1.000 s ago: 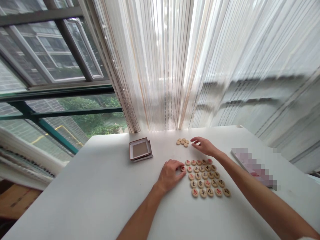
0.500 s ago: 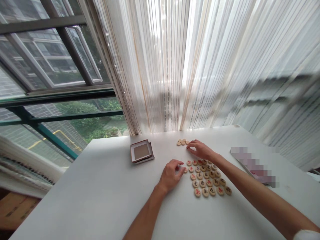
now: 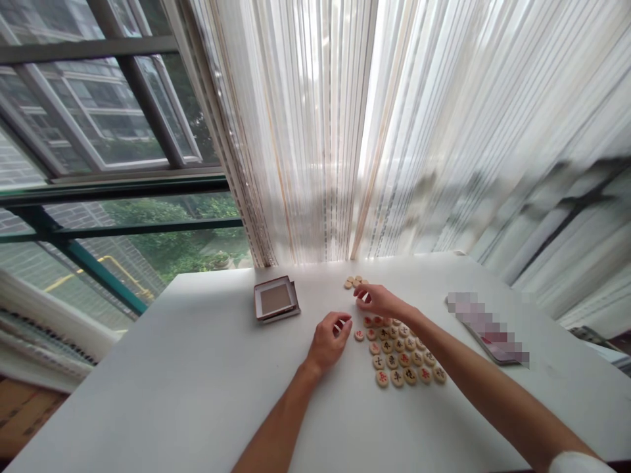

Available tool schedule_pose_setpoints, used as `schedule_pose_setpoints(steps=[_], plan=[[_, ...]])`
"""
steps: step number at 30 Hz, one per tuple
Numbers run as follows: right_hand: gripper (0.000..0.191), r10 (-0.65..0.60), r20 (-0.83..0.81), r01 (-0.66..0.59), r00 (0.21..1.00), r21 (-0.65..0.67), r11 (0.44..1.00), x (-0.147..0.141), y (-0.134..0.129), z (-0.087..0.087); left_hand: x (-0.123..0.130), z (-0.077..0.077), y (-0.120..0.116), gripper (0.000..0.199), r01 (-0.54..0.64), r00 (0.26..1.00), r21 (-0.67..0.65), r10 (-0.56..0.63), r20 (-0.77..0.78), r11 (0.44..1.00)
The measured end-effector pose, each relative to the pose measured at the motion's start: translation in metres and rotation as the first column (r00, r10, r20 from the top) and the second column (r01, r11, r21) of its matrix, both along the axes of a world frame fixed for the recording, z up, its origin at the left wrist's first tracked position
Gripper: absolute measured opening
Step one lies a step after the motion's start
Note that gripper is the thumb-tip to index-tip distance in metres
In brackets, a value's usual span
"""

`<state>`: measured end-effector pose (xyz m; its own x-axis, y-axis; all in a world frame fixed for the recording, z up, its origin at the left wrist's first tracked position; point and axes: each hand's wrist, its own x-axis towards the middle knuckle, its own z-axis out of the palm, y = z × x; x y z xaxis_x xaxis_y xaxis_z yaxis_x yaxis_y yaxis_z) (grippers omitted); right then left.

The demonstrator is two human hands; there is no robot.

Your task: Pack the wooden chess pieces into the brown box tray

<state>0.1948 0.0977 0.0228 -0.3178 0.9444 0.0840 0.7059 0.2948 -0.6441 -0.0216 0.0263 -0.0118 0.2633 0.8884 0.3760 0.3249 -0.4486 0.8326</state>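
Five round wooden pieces (image 3: 405, 359) make up the front row of a block of such discs, marked in red or black characters, which lies on the white table (image 3: 197, 374) well in from the right edge; the right forearm covers part of its right side. One red-marked disc (image 3: 359, 335) sits by itself just off the left end of the second row from the back. The left hand (image 3: 329, 341) is beside it, thumb and fingers curled but parted with nothing between them, and a small gap separates them from the disc. Nearer the table's far edge is a little cluster of blank-faced discs (image 3: 349, 284). The right hand (image 3: 382, 300) reaches in over the table from the right, thumb and forefinger apart, its fingertips at the near side of that cluster; whether they touch a disc is hard to tell at this size. Towards the far left corner stands a shallow open box (image 3: 276, 299), and near the right edge lies a flat object (image 3: 486, 328) blurred by pixelation. A striped curtain (image 3: 315, 131) hangs behind the far edge.
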Motion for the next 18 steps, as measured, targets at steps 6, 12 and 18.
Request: schedule_pose_setpoints(steps=[6, 12, 18], plan=[[0.026, 0.091, -0.272, -0.132, 0.958, -0.137, 0.982, -0.002, -0.031, 0.023, 0.004, 0.005, -0.009, 0.024, 0.004, 1.000, 0.014, -0.004, 0.023, 1.000], [0.030, 0.095, -0.504, -0.205, 0.858, -0.166, 0.965, -0.012, -0.065, 0.026, 0.007, 0.012, -0.021, 0.025, 0.047, 0.999, 0.114, -0.050, 0.022, 0.992], [0.032, 0.008, -0.748, -0.284, 0.663, -0.241, 0.928, -0.022, -0.085, 0.024, 0.007, 0.015, -0.024, 0.021, -0.004, 0.999, 0.139, -0.001, 0.039, 0.990]])
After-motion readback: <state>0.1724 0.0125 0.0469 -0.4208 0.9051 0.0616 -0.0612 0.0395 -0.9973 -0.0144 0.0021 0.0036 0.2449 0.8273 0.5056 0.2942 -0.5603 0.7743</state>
